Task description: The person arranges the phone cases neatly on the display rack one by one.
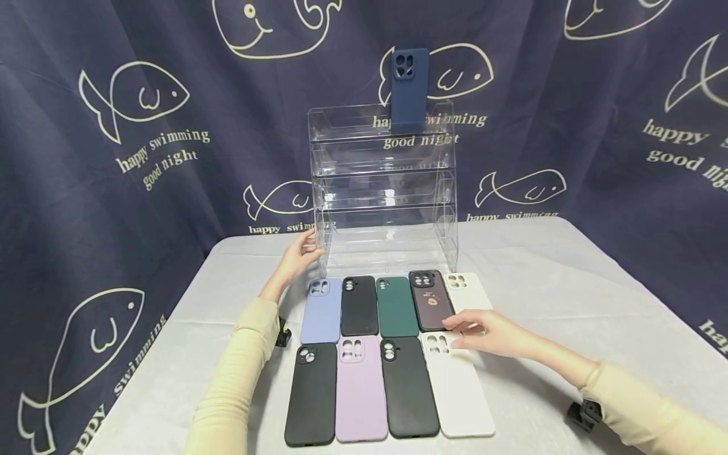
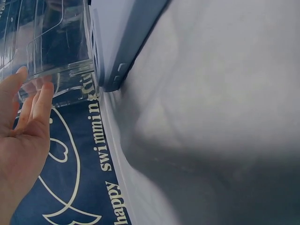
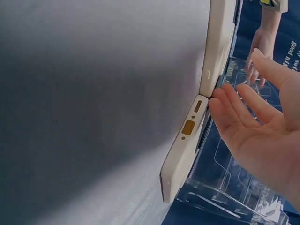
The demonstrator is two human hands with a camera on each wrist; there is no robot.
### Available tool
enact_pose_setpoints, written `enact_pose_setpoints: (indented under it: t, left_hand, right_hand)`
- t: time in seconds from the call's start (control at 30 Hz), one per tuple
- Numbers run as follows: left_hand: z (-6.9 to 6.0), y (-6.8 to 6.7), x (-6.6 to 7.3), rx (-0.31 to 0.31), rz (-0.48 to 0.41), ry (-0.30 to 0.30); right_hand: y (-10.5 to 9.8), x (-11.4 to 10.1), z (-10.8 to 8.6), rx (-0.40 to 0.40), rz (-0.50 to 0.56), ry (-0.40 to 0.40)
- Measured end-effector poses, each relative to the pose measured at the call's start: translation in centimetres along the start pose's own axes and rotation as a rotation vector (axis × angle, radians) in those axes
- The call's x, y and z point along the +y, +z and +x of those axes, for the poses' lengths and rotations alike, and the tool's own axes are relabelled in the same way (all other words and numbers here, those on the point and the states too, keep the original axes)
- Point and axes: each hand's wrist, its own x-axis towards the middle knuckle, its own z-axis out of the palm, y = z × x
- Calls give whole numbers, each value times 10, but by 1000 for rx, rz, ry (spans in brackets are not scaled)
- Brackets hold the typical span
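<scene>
My left hand (image 1: pixel 296 259) rests against the lower left side of a clear acrylic tiered display rack (image 1: pixel 387 218), its fingers fairly straight. My right hand (image 1: pixel 486 330) holds nothing; its loosely bent fingers are over the lower edge of the dark brown phone case (image 1: pixel 430 309) and the top of the lower white phone case (image 1: pixel 462 392). Whether they touch is unclear in the head view. In the right wrist view its fingertips are close to where two white cases meet, the farther white case (image 3: pixel 187 145) showing its port cutouts. A navy blue phone case (image 1: pixel 409 95) stands in the rack's top tier.
The cases lie in two rows before the rack: light blue (image 1: pixel 321 316), black (image 1: pixel 359 309), green (image 1: pixel 397 309) and white (image 1: pixel 472 287) at the back; black (image 1: pixel 311 398), lilac (image 1: pixel 361 401) and black (image 1: pixel 411 392) in front. A fish-print curtain (image 1: pixel 142 208) hangs around the table (image 1: pixel 529 265).
</scene>
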Motion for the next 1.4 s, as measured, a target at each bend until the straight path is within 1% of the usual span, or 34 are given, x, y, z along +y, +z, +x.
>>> enact_pose_setpoints:
  t: [0.1, 0.23, 0.37, 0.4, 0.5, 0.6, 0.63, 0.7, 0.77, 0.87, 1.0, 1.1, 1.2, 1.4]
  left_hand:
    - [0, 0, -1, -1, 0, 7]
    - [0, 0, -3, 2, -5, 23]
    - [0, -1, -10, 2, -20, 69]
    - [1, -1, -15, 7, -40, 105]
    - [1, 0, -17, 1, -59, 122]
    - [0, 1, -13, -6, -54, 94]
    - [-2, 2, -8, -12, -29, 60]
    - [-3, 2, -5, -11, -12, 37]
    - [-4, 2, -3, -9, -1, 12]
    - [-4, 2, -1, -7, -6, -4]
    - [-4, 1, 0, -12, -2, -5]
    - [-5, 0, 0, -11, 1, -6]
    - [-5, 0, 0, -4, -6, -8]
    - [-3, -1, -3, -17, 2, 7]
  right_hand:
    - [0, -1, 0, -5, 12, 10]
    - [-1, -3, -1, -23, 36, 51]
    - [0, -4, -4, -33, 57, 97]
    - [0, -4, -5, -29, 60, 106]
    - [3, -5, -8, -4, 47, 130]
    - [6, -7, -11, 28, 17, 169]
    - [7, -7, -12, 35, 4, 183]
    - [8, -8, -14, 43, -12, 205]
    - [9, -9, -17, 49, -26, 211]
    - [10, -9, -20, 68, -43, 202]
    - [11, -10, -24, 101, -74, 202]
    - [12, -10, -26, 105, -84, 207]
    - [12, -9, -27, 81, -76, 208]
    - [13, -6, -27, 34, -57, 213]
